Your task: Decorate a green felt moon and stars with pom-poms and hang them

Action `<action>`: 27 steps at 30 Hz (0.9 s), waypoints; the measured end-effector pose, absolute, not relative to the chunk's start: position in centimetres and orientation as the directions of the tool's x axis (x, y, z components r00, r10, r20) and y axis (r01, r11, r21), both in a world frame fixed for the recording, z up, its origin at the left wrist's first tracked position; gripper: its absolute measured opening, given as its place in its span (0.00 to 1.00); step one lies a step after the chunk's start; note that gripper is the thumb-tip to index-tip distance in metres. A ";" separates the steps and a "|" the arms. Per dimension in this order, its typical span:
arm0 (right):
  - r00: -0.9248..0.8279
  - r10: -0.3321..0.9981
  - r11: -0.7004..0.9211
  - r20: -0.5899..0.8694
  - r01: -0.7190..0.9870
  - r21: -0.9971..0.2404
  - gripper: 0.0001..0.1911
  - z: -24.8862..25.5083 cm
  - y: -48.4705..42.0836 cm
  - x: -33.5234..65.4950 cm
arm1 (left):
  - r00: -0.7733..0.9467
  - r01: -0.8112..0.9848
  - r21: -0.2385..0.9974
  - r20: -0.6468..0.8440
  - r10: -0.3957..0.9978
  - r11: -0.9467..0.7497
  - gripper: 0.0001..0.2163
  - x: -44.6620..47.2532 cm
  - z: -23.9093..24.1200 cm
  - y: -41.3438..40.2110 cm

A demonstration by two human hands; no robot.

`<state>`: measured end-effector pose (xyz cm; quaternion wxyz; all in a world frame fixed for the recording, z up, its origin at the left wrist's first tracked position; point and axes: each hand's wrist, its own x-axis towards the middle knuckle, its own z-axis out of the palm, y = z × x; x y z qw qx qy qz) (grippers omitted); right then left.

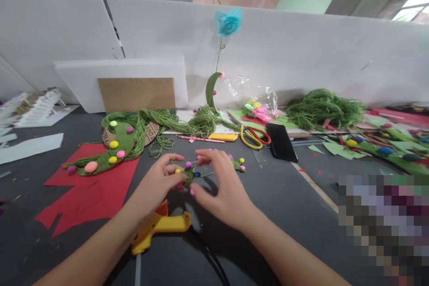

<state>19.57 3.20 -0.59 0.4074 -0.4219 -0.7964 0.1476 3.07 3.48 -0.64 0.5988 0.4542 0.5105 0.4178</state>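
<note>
My left hand (160, 182) and my right hand (219, 184) meet over a small green craft piece (191, 175) studded with little coloured balls. Both hands pinch it with their fingertips just above the dark table (288, 196). A second small green piece with coloured balls (238, 164) lies just right of my right hand. A yellow and orange glue gun (161, 225) lies on the table under my left forearm, with its black cord running toward me.
A green yarn leaf with coloured balls (115, 149) lies on red paper (80, 196) at left. Behind are green yarn (323, 107), scissors (253, 137), a black phone (281, 141), a yellow comb (223, 136), a blue paper flower (228, 22) and white foam boards.
</note>
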 end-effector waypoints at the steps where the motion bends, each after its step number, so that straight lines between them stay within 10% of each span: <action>1: -0.276 0.832 0.551 0.481 0.508 -0.662 0.20 -0.5 3.5 20.0 | 0.131 -0.032 0.972 -0.225 0.965 0.231 0.18 2.9 -0.6 3.5; 6: -0.433 0.894 0.269 0.119 0.304 -0.914 0.22 -1.0 4.9 20.7 | 0.192 -0.064 0.968 -0.229 0.954 0.245 0.15 2.3 -0.3 3.3; 10: -0.449 0.877 0.322 0.170 0.287 -0.902 0.06 -1.4 5.1 20.1 | 0.214 -0.116 0.964 -0.212 0.954 0.240 0.15 2.1 0.1 3.2; 18: -0.083 0.986 0.158 0.144 0.213 -0.964 0.11 -1.4 5.8 20.8 | 0.069 -0.291 0.924 -0.238 0.969 0.248 0.10 1.0 1.4 3.6; 27: -0.087 0.988 0.150 0.126 0.385 -0.911 0.12 -1.6 6.2 21.1 | -0.247 -0.575 0.818 -0.185 0.951 0.010 0.06 -0.6 2.0 5.0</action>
